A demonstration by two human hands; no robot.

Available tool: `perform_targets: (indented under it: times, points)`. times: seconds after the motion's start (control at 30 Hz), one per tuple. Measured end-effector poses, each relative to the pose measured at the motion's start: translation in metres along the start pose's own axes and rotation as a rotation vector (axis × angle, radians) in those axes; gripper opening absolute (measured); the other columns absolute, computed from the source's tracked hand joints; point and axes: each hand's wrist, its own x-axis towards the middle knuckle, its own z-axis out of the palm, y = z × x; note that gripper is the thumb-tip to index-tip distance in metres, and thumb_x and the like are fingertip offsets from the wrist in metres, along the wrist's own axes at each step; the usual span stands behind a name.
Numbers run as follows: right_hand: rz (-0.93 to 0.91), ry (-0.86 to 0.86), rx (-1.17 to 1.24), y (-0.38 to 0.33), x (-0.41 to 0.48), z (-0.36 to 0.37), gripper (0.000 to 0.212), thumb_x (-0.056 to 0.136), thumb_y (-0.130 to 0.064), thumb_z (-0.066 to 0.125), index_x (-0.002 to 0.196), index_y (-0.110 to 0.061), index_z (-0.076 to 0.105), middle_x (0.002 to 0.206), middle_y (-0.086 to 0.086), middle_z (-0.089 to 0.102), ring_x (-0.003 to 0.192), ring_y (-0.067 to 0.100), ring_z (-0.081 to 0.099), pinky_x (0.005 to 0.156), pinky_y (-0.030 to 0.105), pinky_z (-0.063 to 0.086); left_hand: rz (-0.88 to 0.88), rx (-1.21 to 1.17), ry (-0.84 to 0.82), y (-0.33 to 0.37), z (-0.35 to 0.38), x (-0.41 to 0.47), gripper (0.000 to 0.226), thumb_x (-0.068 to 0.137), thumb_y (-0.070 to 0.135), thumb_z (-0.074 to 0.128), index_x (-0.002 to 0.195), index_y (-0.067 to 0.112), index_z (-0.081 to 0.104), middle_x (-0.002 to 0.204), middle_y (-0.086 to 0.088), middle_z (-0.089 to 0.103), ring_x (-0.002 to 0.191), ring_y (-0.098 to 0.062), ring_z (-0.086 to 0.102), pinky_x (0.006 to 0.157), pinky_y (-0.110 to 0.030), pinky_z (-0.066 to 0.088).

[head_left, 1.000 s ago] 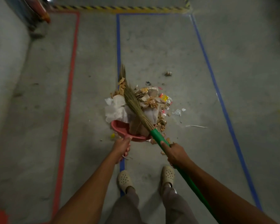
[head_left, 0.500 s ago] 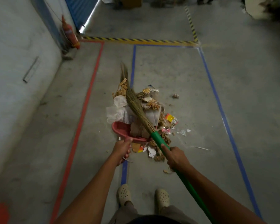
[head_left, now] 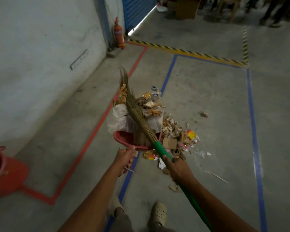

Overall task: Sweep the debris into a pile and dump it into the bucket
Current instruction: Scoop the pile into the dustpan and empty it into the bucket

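Head view: dustpan (head_left: 122, 138) holds piled debris (head_left: 155, 122) under broom (head_left: 134, 112).

on my feed i saw a red fire extinguisher (head_left: 118, 33) against the wall (head_left: 40, 64) beside a blue shutter (head_left: 137, 9). red tape (head_left: 99, 126) and blue tape (head_left: 252, 114) lined the floor (head_left: 208, 91), hazard striping (head_left: 182, 50) farther back.

Red dustpan (head_left: 122, 138) heaped with paper debris (head_left: 153, 113), straw broom (head_left: 135, 114) lying across it; scraps (head_left: 176, 136) on floor beside; red bucket (head_left: 7, 174) well apart, left

dim concrete floor (head_left: 208, 101), pale wall (head_left: 40, 56), red extinguisher (head_left: 118, 33).
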Motion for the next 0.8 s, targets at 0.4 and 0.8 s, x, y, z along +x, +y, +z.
perform_targets:
  times: [0.4, 0.8]
  points:
    - [-0.115, -0.049, -0.096, -0.050, -0.018, 0.043, 0.061, 0.100, -0.061, 0.038, 0.094, -0.005, 0.062, 0.070, 0.012, 0.067, 0.040, 0.014, 0.059, 0.040, 0.024, 0.050, -0.040, -0.098, 0.090, -0.030, -0.073, -0.024, 0.042, 0.095, 0.054, 0.053, 0.076, 0.016, 0.054, 0.053, 0.002, 0.046, 0.039, -0.011, 0.035, 0.044, -0.016, 0.020]
    - [-0.179, -0.111, -0.143, -0.156, -0.058, 0.139, 0.057, 0.098, -0.063, 0.040, 0.079, -0.013, 0.055, 0.071, 0.010, 0.063, 0.049, 0.019, 0.059, 0.043, 0.024, 0.046, -0.045, -0.203, 0.168, -0.067, -0.219, -0.044, 0.038, 0.096, 0.048, 0.054, 0.077, 0.016, 0.052, 0.053, 0.002, 0.045, 0.036, -0.011, 0.034, 0.044, -0.014, 0.018]
